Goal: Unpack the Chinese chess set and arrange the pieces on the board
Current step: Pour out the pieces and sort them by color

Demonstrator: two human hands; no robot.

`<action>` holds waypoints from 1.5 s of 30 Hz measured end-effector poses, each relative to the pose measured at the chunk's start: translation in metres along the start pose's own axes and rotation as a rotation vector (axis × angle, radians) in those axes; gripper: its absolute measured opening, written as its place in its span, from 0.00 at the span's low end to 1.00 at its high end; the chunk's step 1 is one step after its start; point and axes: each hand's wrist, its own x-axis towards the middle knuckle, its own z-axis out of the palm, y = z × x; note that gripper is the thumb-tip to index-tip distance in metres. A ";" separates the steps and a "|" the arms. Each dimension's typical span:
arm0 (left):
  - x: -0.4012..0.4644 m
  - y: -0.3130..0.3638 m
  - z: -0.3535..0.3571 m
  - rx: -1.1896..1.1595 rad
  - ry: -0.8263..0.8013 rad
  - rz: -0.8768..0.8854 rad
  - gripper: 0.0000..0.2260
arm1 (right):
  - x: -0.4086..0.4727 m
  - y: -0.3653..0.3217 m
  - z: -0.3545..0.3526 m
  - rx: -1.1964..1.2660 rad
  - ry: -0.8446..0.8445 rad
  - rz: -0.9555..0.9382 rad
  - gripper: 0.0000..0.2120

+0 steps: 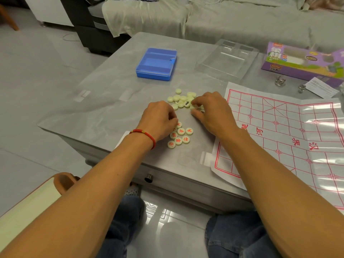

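Observation:
Pale round chess pieces lie in two groups on the grey table (104, 101). The far heap (181, 99) is mostly face down or black-marked. The near cluster (181, 135) shows red characters face up. My left hand (160, 118), with a red bracelet at the wrist, rests with curled fingers at the top of the red cluster, touching a piece. My right hand (210, 110) pinches a piece at the right edge of the far heap. The paper board (283, 138) with red grid lines lies unfolded to the right, with no pieces on it.
An open blue plastic case (156, 64) sits farther back. A clear plastic tray (227, 58) and the purple chess box (303, 60) stand at the back right, with metal rings (279, 81) and a leaflet (320, 88) beside them. A sofa lies beyond the table.

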 end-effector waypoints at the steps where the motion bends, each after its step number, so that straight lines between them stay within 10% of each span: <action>1: 0.000 0.000 -0.001 -0.003 0.005 0.003 0.06 | 0.001 -0.001 0.001 -0.009 0.010 0.005 0.14; 16: -0.003 0.004 -0.005 -0.196 0.174 0.133 0.15 | 0.002 -0.021 -0.030 0.746 -0.179 0.229 0.07; 32: -0.003 0.001 0.002 -0.063 0.060 0.057 0.12 | 0.003 0.042 -0.021 0.266 -0.016 0.404 0.05; 45: -0.005 -0.001 -0.002 -0.048 0.076 0.022 0.12 | 0.007 0.011 -0.015 -0.035 -0.052 0.011 0.10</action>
